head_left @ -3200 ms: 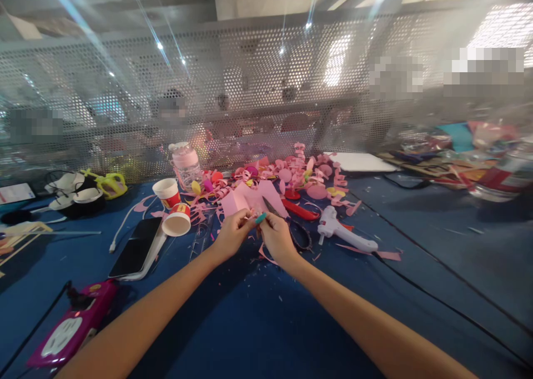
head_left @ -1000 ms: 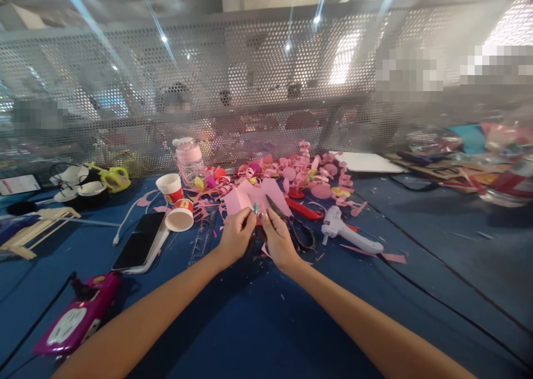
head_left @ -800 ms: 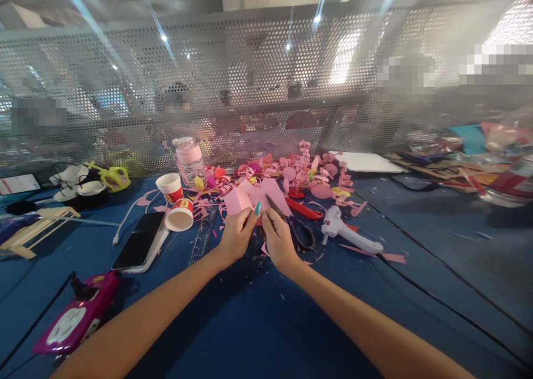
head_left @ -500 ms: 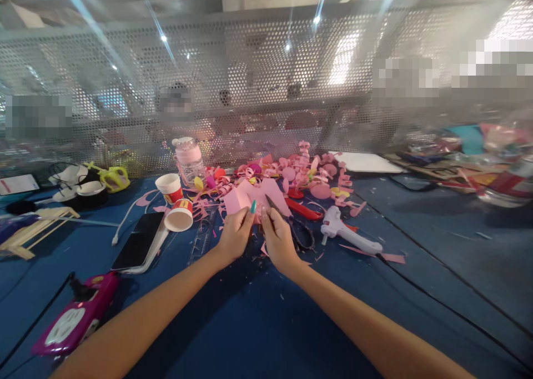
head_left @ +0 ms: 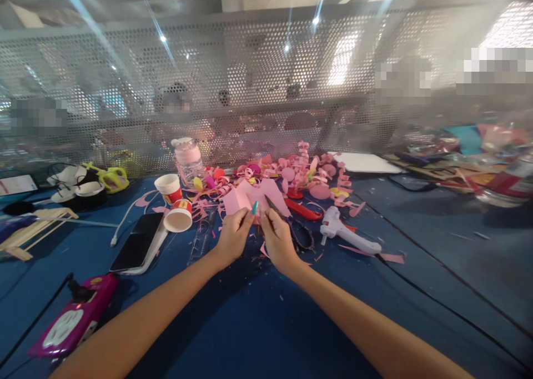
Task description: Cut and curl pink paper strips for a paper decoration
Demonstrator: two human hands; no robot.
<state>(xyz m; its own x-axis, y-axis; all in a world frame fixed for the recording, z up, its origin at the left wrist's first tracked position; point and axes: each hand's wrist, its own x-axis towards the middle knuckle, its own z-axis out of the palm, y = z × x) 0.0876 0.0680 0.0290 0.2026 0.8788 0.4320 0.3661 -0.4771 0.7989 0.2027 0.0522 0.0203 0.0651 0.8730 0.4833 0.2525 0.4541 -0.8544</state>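
Observation:
In front of me, my left hand point(head_left: 233, 235) and my right hand point(head_left: 278, 239) are close together, thumbs on top and fingers closed. Between their fingertips is pink paper point(head_left: 257, 217); its exact shape is mostly hidden. A bright teal nail shows on the left thumb. Just beyond the hands stands a folded pink sheet point(head_left: 236, 199). Black-handled scissors point(head_left: 307, 239) lie beside my right hand, their blades partly covered by it. Behind is a heap of pink paper curls and discs point(head_left: 287, 173). A clear ruler point(head_left: 200, 237) lies left of my left hand.
Right of the hands lie a red tool point(head_left: 303, 209) and a white glue gun point(head_left: 350, 233) with a trailing cord. On the left are paper cups point(head_left: 178, 217), a phone point(head_left: 139, 243), a purple power strip point(head_left: 77, 318) and a bottle point(head_left: 189, 156). Perforated metal panels point(head_left: 258, 68) rise behind.
The left thumb has tilted slightly at its tip. Both hands otherwise stay in place, and the things on the table have not moved.

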